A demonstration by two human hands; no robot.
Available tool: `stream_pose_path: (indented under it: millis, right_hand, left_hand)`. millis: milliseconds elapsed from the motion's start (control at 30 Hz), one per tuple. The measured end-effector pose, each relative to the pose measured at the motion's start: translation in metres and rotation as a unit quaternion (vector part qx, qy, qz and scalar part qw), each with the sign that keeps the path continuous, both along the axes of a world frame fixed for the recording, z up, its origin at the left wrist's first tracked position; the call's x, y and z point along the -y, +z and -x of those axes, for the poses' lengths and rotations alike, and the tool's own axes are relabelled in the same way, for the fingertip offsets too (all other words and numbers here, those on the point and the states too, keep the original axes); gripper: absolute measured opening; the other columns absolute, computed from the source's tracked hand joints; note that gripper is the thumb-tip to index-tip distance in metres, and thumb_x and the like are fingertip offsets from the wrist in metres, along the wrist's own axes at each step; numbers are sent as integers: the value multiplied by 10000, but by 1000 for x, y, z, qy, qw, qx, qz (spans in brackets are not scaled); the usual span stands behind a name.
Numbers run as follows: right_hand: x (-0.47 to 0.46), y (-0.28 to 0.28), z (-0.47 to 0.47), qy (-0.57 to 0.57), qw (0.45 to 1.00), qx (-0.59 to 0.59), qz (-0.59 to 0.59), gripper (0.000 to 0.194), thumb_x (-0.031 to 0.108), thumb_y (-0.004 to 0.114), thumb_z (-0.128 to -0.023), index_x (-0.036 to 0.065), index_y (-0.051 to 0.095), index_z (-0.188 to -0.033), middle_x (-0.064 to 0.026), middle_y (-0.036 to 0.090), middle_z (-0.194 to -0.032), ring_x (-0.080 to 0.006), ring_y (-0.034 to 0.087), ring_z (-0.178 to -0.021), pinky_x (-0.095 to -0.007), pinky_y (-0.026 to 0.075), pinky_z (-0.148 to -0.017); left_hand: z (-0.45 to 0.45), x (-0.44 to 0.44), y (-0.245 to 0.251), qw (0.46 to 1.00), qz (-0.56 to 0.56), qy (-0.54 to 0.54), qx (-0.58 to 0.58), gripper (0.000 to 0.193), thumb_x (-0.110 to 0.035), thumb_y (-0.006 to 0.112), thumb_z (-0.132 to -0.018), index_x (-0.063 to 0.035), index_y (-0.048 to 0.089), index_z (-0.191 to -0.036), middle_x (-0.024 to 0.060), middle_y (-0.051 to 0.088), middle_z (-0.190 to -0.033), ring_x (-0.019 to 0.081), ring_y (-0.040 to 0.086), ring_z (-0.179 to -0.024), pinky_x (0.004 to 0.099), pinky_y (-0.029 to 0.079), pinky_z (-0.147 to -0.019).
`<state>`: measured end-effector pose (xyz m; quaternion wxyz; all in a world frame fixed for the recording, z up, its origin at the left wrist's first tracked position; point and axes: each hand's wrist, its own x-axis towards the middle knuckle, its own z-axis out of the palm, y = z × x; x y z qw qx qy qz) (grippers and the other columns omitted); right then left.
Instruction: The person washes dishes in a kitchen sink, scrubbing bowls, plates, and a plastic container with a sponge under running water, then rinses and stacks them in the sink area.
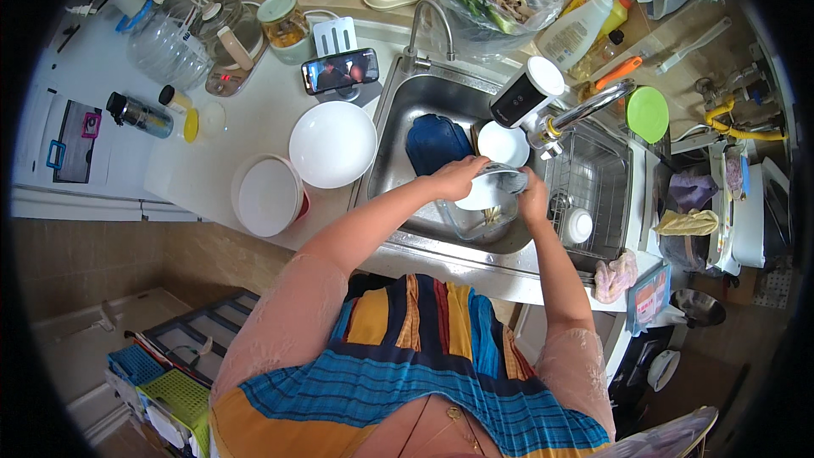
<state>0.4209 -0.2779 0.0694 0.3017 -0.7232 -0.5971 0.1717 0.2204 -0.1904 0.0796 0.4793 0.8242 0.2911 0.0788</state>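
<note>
Above the sink basin (395,108), my left hand (459,178) grips the rim of a white bowl (478,196), which is tilted. At the bowl's right side, my right hand (533,194) holds a grey scrubbing cloth or pad (510,179) against it; its exact kind is unclear. Below the bowl sits a clear glass dish (467,228) with some cutlery (491,215) in it. A dark blue container (435,140) lies further back in the basin. Beside it is another white bowl (502,145), under the faucet with its white-and-black filter unit (524,92).
A wire drainer (591,165) holding a small white cup (577,225) is on the right. On the left counter are a large white bowl (332,144), a lidded white tub (270,197) and a propped phone (340,71). A slim gooseneck tap (416,25) rises behind the basin.
</note>
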Motion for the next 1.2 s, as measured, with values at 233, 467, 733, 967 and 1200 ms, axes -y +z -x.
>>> stream_pose_path:
  millis: [233,467,733,967,1200]
  right_hand:
    - [7,11,3,10,998,-18,-65,214,1,539,-720,30,586,-927,-148,628,-837,-208,619,-743,-319,457,-669]
    - [31,-76,68,-393,752,-528,-26,369,145,576,-828,-22,510,-1150,-77,557,-1088,-182,523,-975,-296,415,-809]
    - [20,-24,5,-8,998,-61,-16,250,-37,514,-701,14,583,-936,-151,635,-873,-253,620,-794,-322,469,-708]
    - [0,32,4,81,991,109,7,256,-46,497,-660,16,575,-896,-184,612,-878,-356,580,-836,-364,465,-701]
    - [18,-53,43,-333,883,-331,-18,238,102,547,-822,-23,583,-1020,-78,619,-934,-139,560,-842,-270,430,-733]
  left_hand:
    - [0,11,-18,996,37,48,60,563,4,424,-750,-73,285,-1290,203,401,-1240,344,464,-1092,387,376,-922]
    - [-28,78,-57,866,239,362,249,624,20,403,-719,-55,240,-1317,204,416,-1246,313,390,-1186,349,302,-984]
    - [10,14,-24,998,23,22,52,580,50,383,-707,-35,307,-1276,220,425,-1230,348,407,-1154,382,348,-953]
    - [-4,17,-12,997,-10,67,21,509,12,399,-753,-90,357,-1250,219,477,-1175,367,473,-1057,404,387,-887]
    - [-28,76,-58,873,198,362,260,603,-18,437,-757,-42,230,-1323,167,434,-1217,271,397,-1161,332,311,-966]
